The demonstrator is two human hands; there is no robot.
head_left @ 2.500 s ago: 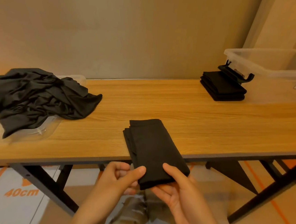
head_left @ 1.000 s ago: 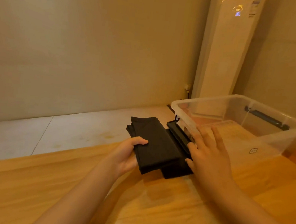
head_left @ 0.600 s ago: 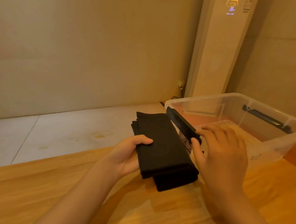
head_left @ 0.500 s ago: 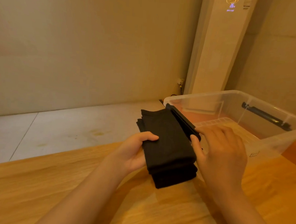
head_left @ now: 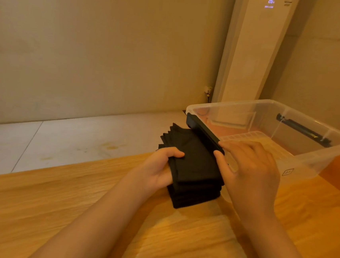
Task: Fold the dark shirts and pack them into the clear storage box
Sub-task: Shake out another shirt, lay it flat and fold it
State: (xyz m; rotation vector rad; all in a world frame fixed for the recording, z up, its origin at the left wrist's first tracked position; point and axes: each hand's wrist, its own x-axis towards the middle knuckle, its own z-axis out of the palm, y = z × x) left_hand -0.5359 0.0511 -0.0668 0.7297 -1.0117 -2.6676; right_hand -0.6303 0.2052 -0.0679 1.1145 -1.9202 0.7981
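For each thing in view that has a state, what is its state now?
clear storage box: open, no lid, no shirts inside.
folded dark shirts: stacked on the table, outside the box.
left hand: grips the stack's left edge, thumb on top.
right hand: fingers relaxed, touching the stack's right side and the box latch.
air conditioner: display lit.

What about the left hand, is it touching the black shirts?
Touching. The head view shows the left hand gripping the left edge of the folded black shirts, its thumb lying on the top one.
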